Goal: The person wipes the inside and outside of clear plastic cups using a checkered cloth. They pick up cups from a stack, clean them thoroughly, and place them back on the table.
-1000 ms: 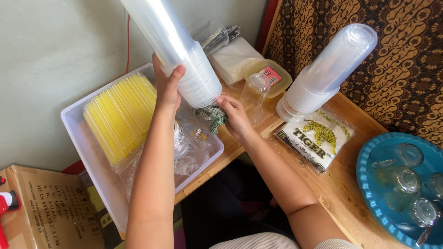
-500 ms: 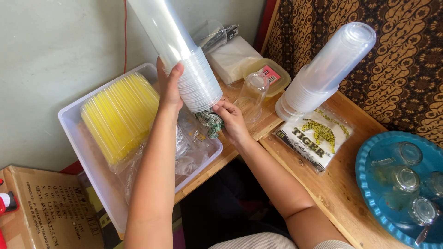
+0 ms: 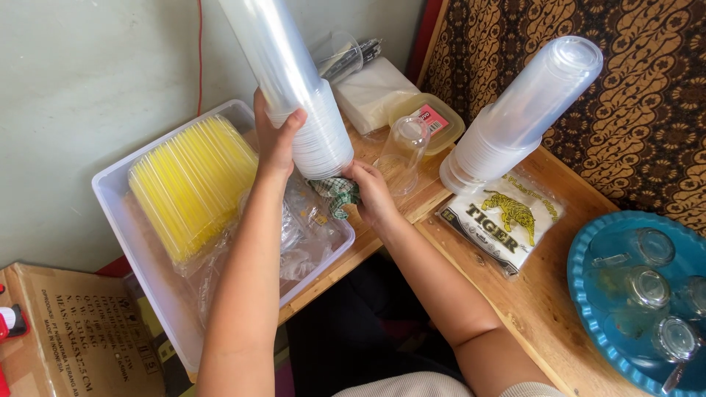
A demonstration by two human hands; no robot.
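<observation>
My left hand (image 3: 275, 137) grips a tall stack of clear plastic cups (image 3: 298, 88), held upside down and lifted off the wooden table (image 3: 507, 309). My right hand (image 3: 369, 190) is under the stack's lower end, holding a green checked cloth (image 3: 334, 192) against the table. A single clear cup (image 3: 402, 151) stands just to the right of that hand.
A white tray (image 3: 125, 220) on the left holds a bundle of yellow straws (image 3: 193, 184) and crumpled plastic. A second cup stack (image 3: 518, 114) leans at the right, over a printed packet (image 3: 504, 217). A blue tray (image 3: 588, 294) with glasses sits far right, a cardboard box (image 3: 66, 331) lower left.
The cup stack in my left hand has shifted slightly left and lower. My right hand with the cloth has stayed beneath it.
</observation>
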